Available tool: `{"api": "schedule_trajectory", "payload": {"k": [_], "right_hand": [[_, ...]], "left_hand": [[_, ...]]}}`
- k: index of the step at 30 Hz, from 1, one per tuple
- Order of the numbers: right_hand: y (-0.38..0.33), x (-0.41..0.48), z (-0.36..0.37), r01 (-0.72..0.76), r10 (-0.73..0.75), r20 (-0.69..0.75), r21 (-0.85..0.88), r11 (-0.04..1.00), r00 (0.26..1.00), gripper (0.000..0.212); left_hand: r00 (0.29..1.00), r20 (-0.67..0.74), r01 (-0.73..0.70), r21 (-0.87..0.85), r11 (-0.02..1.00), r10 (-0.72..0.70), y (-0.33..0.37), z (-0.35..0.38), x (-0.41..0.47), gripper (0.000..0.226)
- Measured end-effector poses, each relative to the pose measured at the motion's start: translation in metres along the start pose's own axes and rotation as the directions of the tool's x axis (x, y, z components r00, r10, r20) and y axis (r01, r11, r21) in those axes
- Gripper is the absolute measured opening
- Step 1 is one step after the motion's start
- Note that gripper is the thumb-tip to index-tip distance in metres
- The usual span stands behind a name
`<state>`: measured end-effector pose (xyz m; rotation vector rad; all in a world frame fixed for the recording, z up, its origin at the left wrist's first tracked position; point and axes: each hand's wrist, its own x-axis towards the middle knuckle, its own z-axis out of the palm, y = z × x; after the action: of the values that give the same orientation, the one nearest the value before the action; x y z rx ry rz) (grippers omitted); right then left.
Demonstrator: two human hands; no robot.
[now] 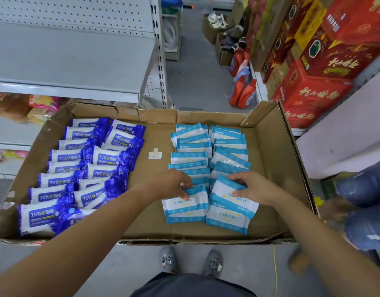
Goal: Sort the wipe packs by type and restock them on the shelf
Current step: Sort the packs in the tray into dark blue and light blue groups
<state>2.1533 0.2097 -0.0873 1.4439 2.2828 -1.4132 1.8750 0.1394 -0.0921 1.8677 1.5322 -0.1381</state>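
Observation:
A wide, shallow cardboard box point(268, 151) holds two sorted groups of wipe packs. Dark blue packs marked 75% point(81, 174) fill its left half in two overlapping rows. Light blue and white packs point(208, 159) lie in two rows on the right. My left hand point(176, 184) pinches the top edge of a light blue pack point(185, 205) near the front of the left row. My right hand point(252, 187) grips another light blue pack point(223, 192) at the front of the right row, thumb on its face.
A grey metal shelf point(66, 58) stands bare at the upper left, above lower shelves with snack bags point(39, 106). Red gift boxes point(319, 67) and detergent bottles point(242, 91) line the right. Another person in jeans point(364, 202) crouches by the box's right side. My shoes point(191, 260) show below.

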Motion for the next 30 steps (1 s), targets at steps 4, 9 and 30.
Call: {"api": "schedule_trajectory", "payload": {"k": [4,9,30], "right_hand": [[0.007,-0.002,0.018,0.003,0.006,0.099,-0.093,0.996,0.995,0.041],[0.014,-0.001,0.038,0.017,0.007,0.117,-0.207,0.978,0.993,0.042],[-0.012,-0.012,0.05,0.069,-0.12,-0.187,-0.261,0.963,0.975,0.028]], "left_hand": [[0.999,-0.032,0.002,0.032,0.999,-0.001,-0.002,0.021,0.007,0.037],[0.998,-0.056,-0.016,0.122,0.992,0.023,0.003,0.036,0.01,0.035],[0.955,-0.295,-0.032,0.001,0.999,0.031,-0.035,0.056,-0.044,0.032]]}}
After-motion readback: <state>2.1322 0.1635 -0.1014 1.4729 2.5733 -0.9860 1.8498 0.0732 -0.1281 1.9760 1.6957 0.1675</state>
